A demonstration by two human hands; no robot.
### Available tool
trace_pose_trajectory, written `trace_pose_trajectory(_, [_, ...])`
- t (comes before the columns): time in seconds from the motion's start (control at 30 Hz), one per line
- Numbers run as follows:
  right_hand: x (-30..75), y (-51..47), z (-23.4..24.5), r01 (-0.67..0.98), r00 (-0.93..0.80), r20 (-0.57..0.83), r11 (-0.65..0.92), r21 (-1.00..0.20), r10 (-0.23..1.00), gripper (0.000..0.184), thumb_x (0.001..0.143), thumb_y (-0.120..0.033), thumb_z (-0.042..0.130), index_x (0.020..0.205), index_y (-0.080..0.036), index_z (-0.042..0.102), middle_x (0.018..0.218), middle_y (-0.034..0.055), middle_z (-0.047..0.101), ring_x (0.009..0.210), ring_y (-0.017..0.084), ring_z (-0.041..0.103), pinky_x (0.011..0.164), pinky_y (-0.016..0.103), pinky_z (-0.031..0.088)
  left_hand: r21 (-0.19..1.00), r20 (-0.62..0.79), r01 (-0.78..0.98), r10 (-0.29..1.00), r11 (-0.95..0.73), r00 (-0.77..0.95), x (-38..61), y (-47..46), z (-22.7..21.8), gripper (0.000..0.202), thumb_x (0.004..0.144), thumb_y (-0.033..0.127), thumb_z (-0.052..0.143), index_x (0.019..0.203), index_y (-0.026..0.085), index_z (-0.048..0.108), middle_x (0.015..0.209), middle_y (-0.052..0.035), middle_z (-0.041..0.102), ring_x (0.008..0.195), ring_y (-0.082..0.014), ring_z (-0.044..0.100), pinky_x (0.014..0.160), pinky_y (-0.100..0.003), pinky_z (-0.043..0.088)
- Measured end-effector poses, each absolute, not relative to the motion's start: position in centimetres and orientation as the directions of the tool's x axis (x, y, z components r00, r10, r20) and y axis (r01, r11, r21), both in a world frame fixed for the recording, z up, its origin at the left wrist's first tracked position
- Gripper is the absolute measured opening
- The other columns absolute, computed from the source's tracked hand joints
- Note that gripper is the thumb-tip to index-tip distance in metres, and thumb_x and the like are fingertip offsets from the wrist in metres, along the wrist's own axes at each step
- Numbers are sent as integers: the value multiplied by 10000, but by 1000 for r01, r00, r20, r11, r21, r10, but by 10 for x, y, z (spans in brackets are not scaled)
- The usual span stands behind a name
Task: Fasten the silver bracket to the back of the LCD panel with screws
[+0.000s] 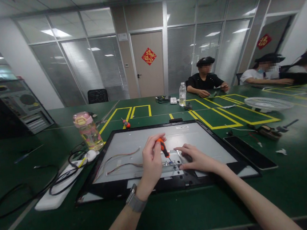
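Observation:
A dismantled monitor panel (208, 144) with a black frame lies flat on the green table in front of me. My left hand (152, 159), with a watch on the wrist, is closed around an orange and black screwdriver (163, 147). The screwdriver's shaft points down at a metal bracket (172, 168) near the panel's front middle. Beside the bracket rests my right hand (198, 158), its thumb and index finger apart at the bracket's right side. Thin multicoloured cables (123, 165) run across the panel's left part.
To the left stand a pink-lidded bottle (89, 132), a white power strip (58, 190) with black cords and a computer case (12, 108). A black flat bar (249, 152) lies right of the panel. A second screwdriver (126, 123) is behind it. Several people sit across the table.

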State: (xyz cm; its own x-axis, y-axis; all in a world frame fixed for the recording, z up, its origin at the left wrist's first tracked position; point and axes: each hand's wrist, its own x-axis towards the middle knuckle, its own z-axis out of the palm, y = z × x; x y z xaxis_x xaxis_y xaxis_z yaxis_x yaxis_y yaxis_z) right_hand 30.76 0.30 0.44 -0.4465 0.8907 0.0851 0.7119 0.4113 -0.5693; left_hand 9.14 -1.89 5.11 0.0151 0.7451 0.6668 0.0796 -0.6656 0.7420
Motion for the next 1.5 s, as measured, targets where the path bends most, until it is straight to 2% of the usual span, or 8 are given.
trace_pose_trajectory(0.13, [307, 3, 5, 708, -446, 85, 410, -575, 891, 662, 757, -439, 734, 1354, -272, 502, 1074, 66, 534, 1029, 272, 535, 951, 396, 418, 721, 690, 156, 721, -675, -67, 90, -16, 51, 162, 897, 254, 564, 914, 210, 719, 902, -34, 568, 870, -165, 586, 813, -285, 467])
trace_pose_trajectory(0.33, [307, 2, 6, 715, -445, 75, 405, -571, 892, 657, 762, -435, 727, 1355, -271, 498, 1079, 66, 536, 1023, 274, 534, 940, 395, 423, 775, 632, 75, 774, -628, -40, 87, -14, 52, 262, 941, 223, 459, 1085, 204, 678, 935, -50, 634, 919, -179, 615, 833, -308, 477])
trace_pose_trajectory(0.5, [307, 3, 4, 716, -449, 88, 417, -560, 889, 648, 762, -427, 730, 1346, -260, 505, 1073, 69, 540, 1006, 269, 538, 933, 394, 425, 746, 663, 153, 745, -648, -74, 88, -14, 53, 158, 869, 246, 590, 920, 205, 734, 906, -41, 594, 877, -171, 591, 823, -294, 470])
trace_pose_trajectory(0.67, [307, 4, 4, 722, -449, 89, 420, -550, 889, 650, 761, -420, 736, 1348, -267, 504, 1059, 65, 534, 1000, 264, 537, 924, 389, 429, 785, 618, 86, 785, -613, -49, 88, -14, 53, 259, 921, 219, 487, 1077, 201, 693, 920, -48, 645, 886, -172, 621, 817, -295, 482])
trace_pose_trajectory(0.83, [307, 4, 5, 722, -446, 88, 417, -552, 891, 645, 758, -416, 739, 1340, -258, 512, 1059, 66, 535, 1003, 266, 534, 935, 396, 420, 775, 630, 127, 773, -620, -73, 86, -11, 54, 198, 885, 259, 556, 937, 202, 738, 931, -48, 628, 892, -172, 619, 822, -291, 482])
trace_pose_trajectory(1.03, [306, 2, 7, 723, -442, 76, 406, -559, 894, 651, 757, -421, 737, 1345, -263, 507, 1080, 73, 539, 1011, 272, 538, 940, 403, 420, 790, 613, 73, 789, -609, -52, 87, -12, 53, 266, 917, 224, 488, 1087, 199, 691, 929, -52, 659, 905, -173, 632, 830, -301, 489])
trace_pose_trajectory(1.4, [307, 3, 5, 714, -445, 84, 411, -567, 891, 649, 759, -466, 727, 1340, -274, 510, 1075, 65, 535, 1018, 271, 542, 941, 401, 423, 781, 625, 41, 780, -624, -21, 89, -12, 52, 266, 921, 232, 488, 1101, 191, 679, 964, -67, 649, 940, -182, 627, 855, -313, 485])
trace_pose_trajectory(1.5, [309, 4, 2, 711, -449, 98, 422, -563, 888, 646, 761, -465, 727, 1339, -275, 508, 1069, 64, 537, 1009, 270, 544, 938, 403, 423, 766, 642, 97, 764, -635, -63, 89, -12, 52, 190, 875, 248, 568, 977, 201, 722, 939, -52, 609, 883, -169, 612, 825, -298, 485])
